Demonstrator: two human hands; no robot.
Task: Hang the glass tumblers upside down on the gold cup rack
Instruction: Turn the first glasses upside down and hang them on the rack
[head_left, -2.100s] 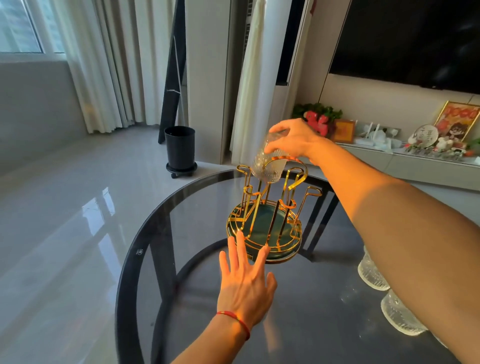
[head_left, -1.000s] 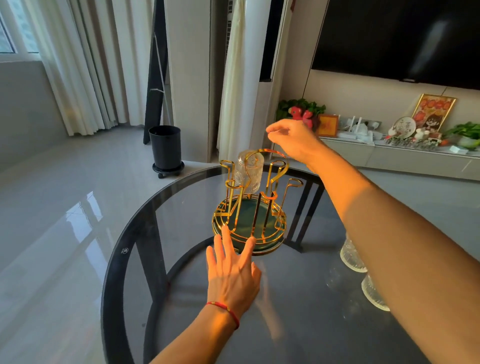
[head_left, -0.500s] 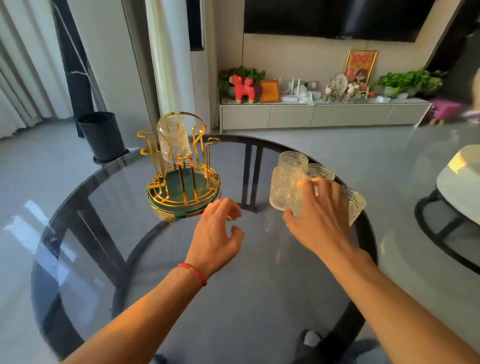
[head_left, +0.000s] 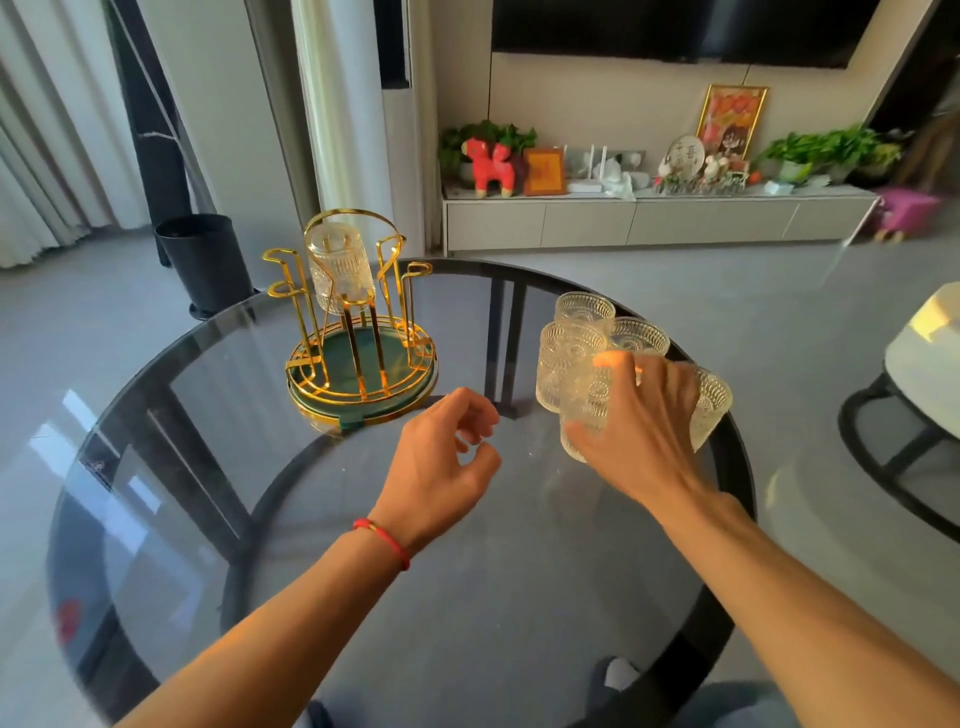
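Five upright tumblers (head_left: 571, 364) are clustered near the right edge of the round glass table (head_left: 363, 597); open tabletop is left between them and the gold cup rack (head_left: 358, 332). One hung tumbler (head_left: 340, 270) is seen inverted on a rack peg. Since half a second ago, little has changed. The nearest tumbler (head_left: 584, 415) is gripped by the right hand (head_left: 639, 426). The left hand (head_left: 441, 457) is held loosely curled and empty above the glass.
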